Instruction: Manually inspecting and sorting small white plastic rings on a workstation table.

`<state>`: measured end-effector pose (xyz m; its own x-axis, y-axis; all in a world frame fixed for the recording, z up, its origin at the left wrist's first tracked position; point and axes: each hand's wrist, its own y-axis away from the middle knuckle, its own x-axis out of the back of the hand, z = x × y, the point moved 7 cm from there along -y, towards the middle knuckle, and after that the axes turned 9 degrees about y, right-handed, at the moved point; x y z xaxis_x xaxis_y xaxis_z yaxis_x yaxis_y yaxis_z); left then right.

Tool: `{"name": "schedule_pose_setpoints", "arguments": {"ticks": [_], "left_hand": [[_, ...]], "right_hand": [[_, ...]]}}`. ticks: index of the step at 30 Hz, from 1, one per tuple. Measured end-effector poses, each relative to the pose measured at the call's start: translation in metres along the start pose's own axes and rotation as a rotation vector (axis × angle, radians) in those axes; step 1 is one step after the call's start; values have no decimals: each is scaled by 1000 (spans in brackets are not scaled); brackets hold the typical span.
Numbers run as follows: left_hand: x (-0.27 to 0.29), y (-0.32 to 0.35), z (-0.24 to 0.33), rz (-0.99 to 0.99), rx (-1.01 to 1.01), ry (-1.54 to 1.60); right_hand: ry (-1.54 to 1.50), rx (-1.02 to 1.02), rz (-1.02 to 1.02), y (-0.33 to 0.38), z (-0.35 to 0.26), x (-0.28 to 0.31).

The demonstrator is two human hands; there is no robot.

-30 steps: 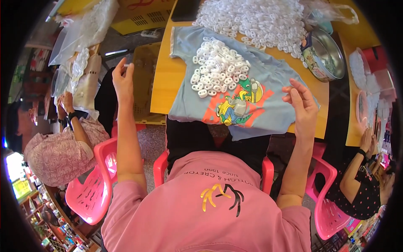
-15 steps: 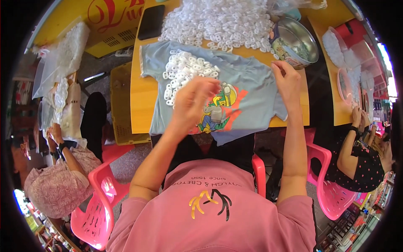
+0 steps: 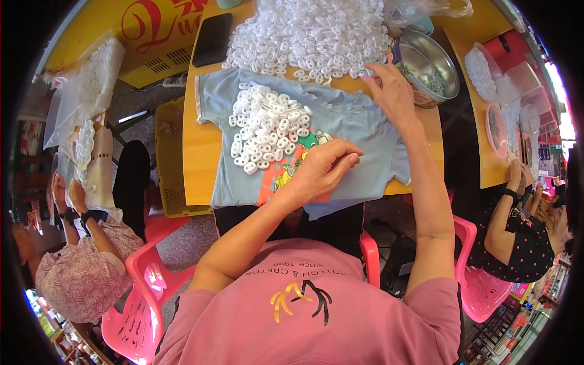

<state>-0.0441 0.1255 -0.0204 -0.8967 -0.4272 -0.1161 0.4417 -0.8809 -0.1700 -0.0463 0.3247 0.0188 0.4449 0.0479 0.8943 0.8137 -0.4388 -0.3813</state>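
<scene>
A grey-blue T-shirt (image 3: pixel 365 134) with a coloured cartoon print lies spread on the table. A smaller heap of white oval two-holed plastic pieces (image 3: pixel 267 125) rests on its left part. My left hand (image 3: pixel 328 167) is over the print, right of that heap, with its fingers curled together; whatever they hold is hidden. At the right edge of the big pile of white two-holed pieces (image 3: pixel 322 36), my right hand (image 3: pixel 392 94) pinches a white piece (image 3: pixel 368 72) between thumb and fingers. Beside it stands a round metal tin (image 3: pixel 441 55) containing small greyish-green bits.
A black phone (image 3: pixel 212 40) lies left of the big pile on the yellow table (image 3: pixel 198 164). A clear plastic bag (image 3: pixel 426 9) is behind the tin. A yellow crate (image 3: pixel 170 152) stands left of the table. People sit working at tables on both sides, near pink chairs (image 3: pixel 137 304).
My left hand has moved right, away from the smaller heap, across the print. My right hand has gone left and farther out, from beside the tin to the big pile's edge.
</scene>
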Motion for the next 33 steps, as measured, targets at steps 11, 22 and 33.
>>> {"name": "schedule_pose_setpoints", "arguments": {"ticks": [11, 22, 33], "left_hand": [[3, -2, 1, -12, -43, -12], [18, -5, -16, 161, 187, 557], [26, -5, -18, 215, 197, 548]], "right_hand": [[20, 7, -46, -4, -4, -15], [-801, -330, -289, 39, -11, -1], [-1145, -493, -441, 96, -57, 7]]}}
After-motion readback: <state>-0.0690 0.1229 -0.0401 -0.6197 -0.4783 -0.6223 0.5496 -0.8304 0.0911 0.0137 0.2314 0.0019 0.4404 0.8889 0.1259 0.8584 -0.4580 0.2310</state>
